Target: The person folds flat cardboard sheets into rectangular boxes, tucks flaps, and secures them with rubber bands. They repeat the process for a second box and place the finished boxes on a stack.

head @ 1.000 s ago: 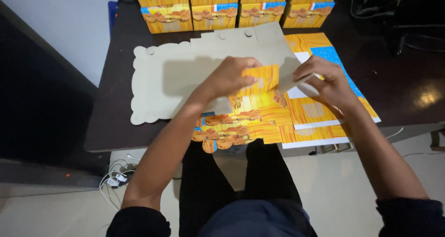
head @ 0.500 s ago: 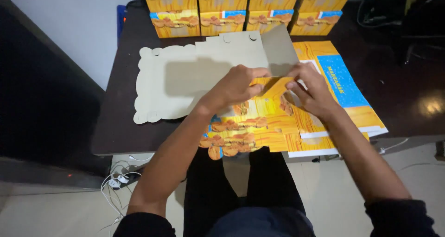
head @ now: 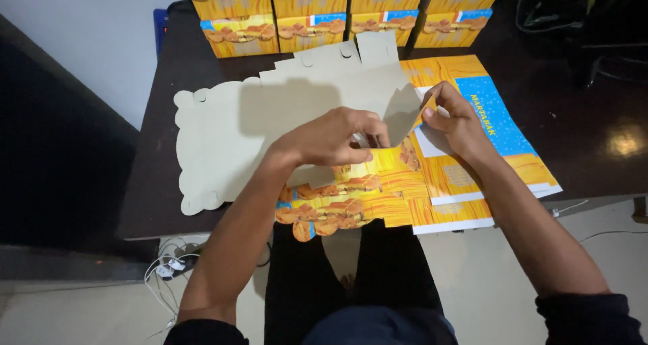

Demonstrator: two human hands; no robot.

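Cardboard box blank (head: pixel 270 129), unfolded and lying plain grey side up, covers the middle of the dark table (head: pixel 175 55), with its scalloped edge toward the left and one printed orange panel showing at its near right part. Both hands work at that right part. The left hand (head: pixel 334 141) lies on the blank with its fingers curled and pressed down at a fold, thumb and fingertips closed against the card. A grey flap (head: pixel 398 112) stands up from the blank between the two hands, tilted rather than flat. The right hand (head: pixel 455 119) is just right of the flap and pinches its upper right edge between thumb and fingertips. So the blank sits under the left hand and reaches away from it to the left and far side, while only the raised flap is in the right hand's pinch.

Under and to the right of the blank lies a stack of flat printed sheets (head: pixel 486 163) in orange, with a blue panel and white patches, its near edge hanging over the table's near edge. Along the far edge of the table stands a row of folded orange boxes (head: pixel 310 11), side by side. White cables (head: pixel 165 271) lie on the floor near the table's left leg.
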